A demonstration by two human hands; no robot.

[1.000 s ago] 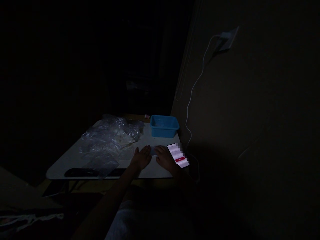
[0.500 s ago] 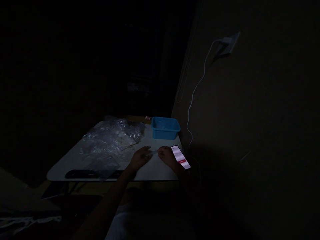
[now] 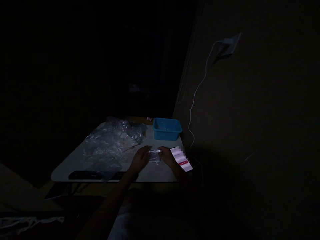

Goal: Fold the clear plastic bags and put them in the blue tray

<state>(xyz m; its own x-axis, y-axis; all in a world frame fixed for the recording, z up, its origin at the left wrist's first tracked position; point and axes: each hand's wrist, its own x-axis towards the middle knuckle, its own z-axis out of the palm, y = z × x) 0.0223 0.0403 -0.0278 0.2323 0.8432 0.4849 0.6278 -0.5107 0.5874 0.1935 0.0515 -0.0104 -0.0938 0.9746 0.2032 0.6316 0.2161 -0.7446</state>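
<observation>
Between my two hands is a small clear plastic bag [image 3: 155,157], held up over the front half of the white table [image 3: 63,166]. My left hand [image 3: 140,159] is closed on the bag's left edge. My right hand [image 3: 167,156] pinches its upper right corner. A lit phone [image 3: 182,159] lies just right of my right hand, by the table's edge. Left of my hands spreads a heap of crumpled clear plastic bags [image 3: 112,135]. The dim light hides the finer detail of my fingers.
A blue plastic basket [image 3: 167,135] stands at the table's back right corner. Behind it lies a small pinkish object [image 3: 149,119]. A white cable [image 3: 192,105] hangs from a wall socket [image 3: 230,45] down past the table's right side. A dark slot [image 3: 82,174] runs along the front edge.
The plastic between my hands now hangs flat and spread, where before it was a thin, bunched strip. My fingers have turned downward around its edges. The view has shifted slightly.
</observation>
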